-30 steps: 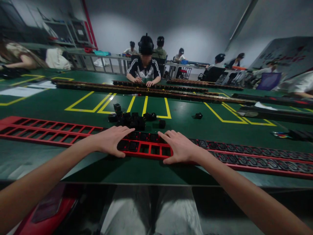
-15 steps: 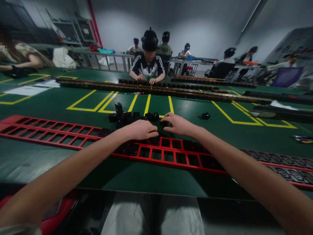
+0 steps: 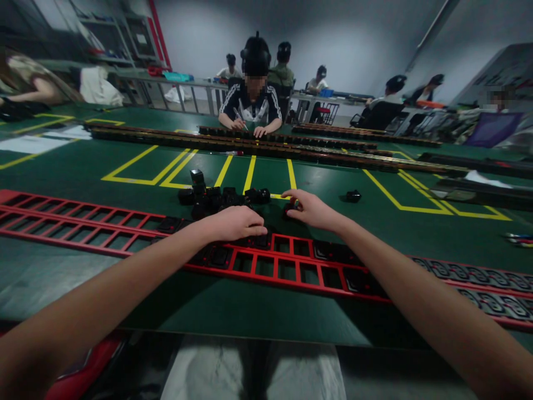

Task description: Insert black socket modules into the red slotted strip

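A long red frame (image 3: 266,274) with two rows of rectangular openings lies across the green table. Over its back row, my left hand (image 3: 239,223) is closed, with fingers bent downward and thumb forward. What it grips, if anything, is hidden. A black square insert (image 3: 261,240) sits in the frame just below the thumb. My right hand (image 3: 312,211) is curled behind the frame around a small black part (image 3: 290,210), mostly covered by the fingers. Beyond my left hand is a pile of black parts (image 3: 212,197). Other black inserts (image 3: 220,256) fill some openings.
One loose black part (image 3: 353,195) lies to the right. Long dark strips (image 3: 291,149) cross the table farther back. Opposite me sits a person (image 3: 252,105) holding a pen-like tool. Yellow tape lines (image 3: 250,175) mark the tabletop. Coloured pens or cables (image 3: 520,240) lie far right.
My right hand has shifted slightly right, away from my left hand, and its fingers have curled more. My left hand stays over the same part of the frame. The view has shifted a little.
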Demonstrator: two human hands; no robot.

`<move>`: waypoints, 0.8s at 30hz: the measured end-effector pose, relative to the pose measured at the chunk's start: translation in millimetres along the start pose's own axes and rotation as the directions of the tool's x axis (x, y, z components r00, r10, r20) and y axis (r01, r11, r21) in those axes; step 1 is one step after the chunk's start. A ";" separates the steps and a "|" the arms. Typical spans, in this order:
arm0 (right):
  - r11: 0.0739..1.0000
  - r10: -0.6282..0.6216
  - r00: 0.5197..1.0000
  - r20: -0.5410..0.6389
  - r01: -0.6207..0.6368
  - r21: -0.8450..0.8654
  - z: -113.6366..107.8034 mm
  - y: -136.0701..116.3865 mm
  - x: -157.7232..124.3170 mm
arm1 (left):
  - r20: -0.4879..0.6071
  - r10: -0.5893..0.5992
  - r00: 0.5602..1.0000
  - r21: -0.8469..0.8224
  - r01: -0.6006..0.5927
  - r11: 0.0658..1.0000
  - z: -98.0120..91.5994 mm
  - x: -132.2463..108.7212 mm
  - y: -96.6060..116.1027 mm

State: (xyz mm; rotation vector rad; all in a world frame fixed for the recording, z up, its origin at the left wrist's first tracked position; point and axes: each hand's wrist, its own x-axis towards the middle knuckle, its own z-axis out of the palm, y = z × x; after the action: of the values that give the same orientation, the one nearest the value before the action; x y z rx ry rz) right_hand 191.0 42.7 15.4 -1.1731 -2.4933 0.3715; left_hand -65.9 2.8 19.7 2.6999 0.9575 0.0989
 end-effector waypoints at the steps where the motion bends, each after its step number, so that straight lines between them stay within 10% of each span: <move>1: 1.000 -0.012 1.000 0.011 0.012 -0.010 -0.6 0.5 0.1 | 0.001 -0.001 1.000 -0.003 0.001 1.000 0.1 0.0 0.1; 24: 0.955 0.212 0.976 0.059 -0.219 0.198 -1.8 -10.5 -3.2 | -0.017 -0.026 1.000 0.001 0.026 1.000 1.0 -1.3 3.3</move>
State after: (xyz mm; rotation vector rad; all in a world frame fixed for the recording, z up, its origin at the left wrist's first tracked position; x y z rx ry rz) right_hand 186.4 33.9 20.4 -1.3655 -2.2966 0.6956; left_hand -64.7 -0.7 19.7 2.6906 0.9978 0.1158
